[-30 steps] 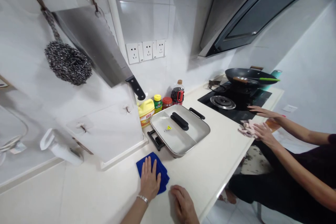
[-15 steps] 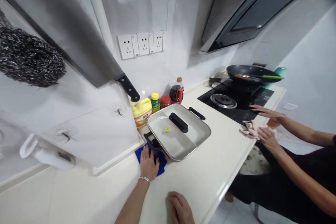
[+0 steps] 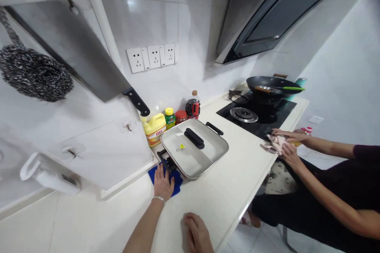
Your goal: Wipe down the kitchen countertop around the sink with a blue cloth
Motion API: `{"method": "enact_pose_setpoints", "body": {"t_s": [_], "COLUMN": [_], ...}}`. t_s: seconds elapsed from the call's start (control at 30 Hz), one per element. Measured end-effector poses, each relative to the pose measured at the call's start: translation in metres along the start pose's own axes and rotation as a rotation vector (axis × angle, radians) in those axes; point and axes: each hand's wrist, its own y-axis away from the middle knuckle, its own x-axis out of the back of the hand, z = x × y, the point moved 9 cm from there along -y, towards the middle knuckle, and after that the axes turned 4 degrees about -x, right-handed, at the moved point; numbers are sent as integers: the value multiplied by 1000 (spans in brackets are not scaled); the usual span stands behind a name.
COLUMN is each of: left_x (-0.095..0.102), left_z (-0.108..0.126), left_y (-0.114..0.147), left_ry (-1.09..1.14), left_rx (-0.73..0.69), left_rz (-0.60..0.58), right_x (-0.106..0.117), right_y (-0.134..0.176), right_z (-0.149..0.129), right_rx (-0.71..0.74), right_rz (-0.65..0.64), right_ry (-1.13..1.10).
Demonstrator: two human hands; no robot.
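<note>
your left hand lies, fingers slightly apart, on the folded blue cloth; your right hand curls, fingers together, on the white countertop.

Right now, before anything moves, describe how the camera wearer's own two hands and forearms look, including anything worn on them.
The left hand is ungloved, with a silver-coloured, band-like bracelet around its wrist. The left forearm shows no sleeve. The right hand is also ungloved; the picture's bottom edge cuts off its forearm.
</note>
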Motion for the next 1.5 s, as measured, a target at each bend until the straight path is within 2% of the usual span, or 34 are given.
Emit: {"method": "enact_pose_setpoints", "body": {"t_s": [0.13, 0.27, 0.5, 0.7, 0.93, 1.1, 1.17, 1.27, 1.37, 1.5], "left_x": [-2, 3, 31, 56, 82, 96, 106, 123, 135, 133], "left_z": [4, 15, 33, 19, -18, -46, -65, -107, -153, -194], "left_y": [12, 39, 108, 162, 219, 251, 261, 274, 288, 310], "left_ry": [9, 11, -25, -53, -9, 212, 347, 551, 759, 963], "left_rx": [-19, -45, -91, -104, -47, -2, 52, 206, 415, 649], "left_rz": [-5, 34, 91, 62, 52, -7, -20, -24, -14, 12], "right_x": [-3, -1, 1, -1, -2, -1, 1, 0, -17, -80], "right_y": [1, -1, -4, 0, 6, 7, 6, 4, 1, 4], "right_z": [4, 0, -8, -5, 1, 0, 0, -8, -47, -130], "right_rx": [-21, -4, 7, 14, 9, 11, 5, -24, 31, 225], "right_rz": [5, 31, 33, 10, 38, 38, 29, 48, 87, -56], "right_ry": [-11, -28, -65, -21, 41, 65, 78, 136, 198, 189]}}
